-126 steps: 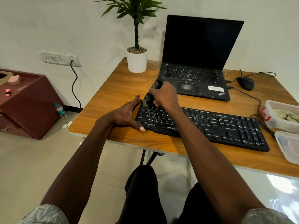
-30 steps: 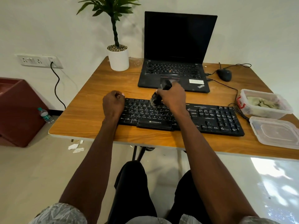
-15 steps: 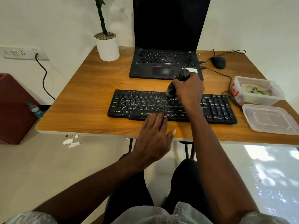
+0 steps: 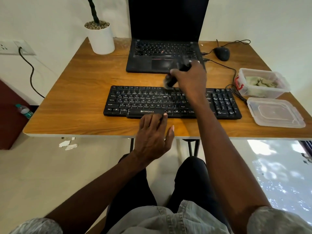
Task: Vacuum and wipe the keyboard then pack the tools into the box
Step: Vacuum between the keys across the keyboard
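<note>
Head view, looking down: a seated person's right hand (image 4: 190, 78) grips a small dark handheld vacuum (image 4: 170, 81), fingers curled round its body, its blurred nozzle at the back edge of the black keyboard (image 4: 140, 102) lying across the tabletop (image 4: 76, 92). Motion blur and the hand hide most of the vacuum, and the right forearm covers part of the keys. The left hand (image 4: 152, 137) lies near the tabletop's front edge, fingers straight and slightly apart, tips touching the keyboard's front rim. Behind, an open laptop (image 4: 162, 53) is cut off at the top, as is the potted plant (image 4: 100, 38). Right of the keyboard stand a clear plastic box (image 4: 263, 92) holding a crumpled cloth (image 4: 260, 81), and its lid (image 4: 276, 114) beside it, close to the tabletop's right edge. Bare wood lies open left of the keyboard.
</note>
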`<state>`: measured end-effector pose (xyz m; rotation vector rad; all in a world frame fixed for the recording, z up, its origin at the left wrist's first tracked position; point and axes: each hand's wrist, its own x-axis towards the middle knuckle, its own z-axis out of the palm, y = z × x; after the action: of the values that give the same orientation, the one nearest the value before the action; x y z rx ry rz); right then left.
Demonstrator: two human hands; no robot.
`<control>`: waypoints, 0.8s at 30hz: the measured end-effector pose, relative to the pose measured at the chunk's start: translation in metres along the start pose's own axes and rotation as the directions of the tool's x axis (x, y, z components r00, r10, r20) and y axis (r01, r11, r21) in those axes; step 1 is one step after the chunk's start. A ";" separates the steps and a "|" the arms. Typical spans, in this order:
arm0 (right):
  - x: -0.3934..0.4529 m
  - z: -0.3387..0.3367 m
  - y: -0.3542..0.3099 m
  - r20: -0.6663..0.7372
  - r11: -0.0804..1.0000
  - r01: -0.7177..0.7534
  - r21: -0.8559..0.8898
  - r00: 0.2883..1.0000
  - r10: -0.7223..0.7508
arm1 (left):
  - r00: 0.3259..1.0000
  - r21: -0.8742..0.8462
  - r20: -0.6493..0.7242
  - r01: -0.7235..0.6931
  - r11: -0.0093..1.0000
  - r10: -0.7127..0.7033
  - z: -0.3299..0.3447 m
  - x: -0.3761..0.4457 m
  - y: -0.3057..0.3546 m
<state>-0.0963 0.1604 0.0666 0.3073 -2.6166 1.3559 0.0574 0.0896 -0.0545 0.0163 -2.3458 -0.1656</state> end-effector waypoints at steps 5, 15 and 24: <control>-0.003 0.008 0.002 0.054 1.000 -0.030 0.007 0.998 0.030 | 1.000 0.008 -0.008 -0.007 1.000 0.008 -0.001 0.003 0.002; -0.005 0.015 -0.011 0.116 0.999 -0.005 0.041 0.993 0.000 | 1.000 -0.014 0.011 0.020 1.000 -0.019 -0.001 -0.002 0.004; -0.005 -0.005 0.002 -0.055 0.999 0.001 -0.048 0.998 -0.004 | 1.000 -0.027 0.001 0.022 0.999 -0.022 -0.003 -0.002 0.005</control>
<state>-0.0918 0.1665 0.0669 0.2623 -2.5981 1.2804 0.0607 0.0941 -0.0535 0.0291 -2.3449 -0.2087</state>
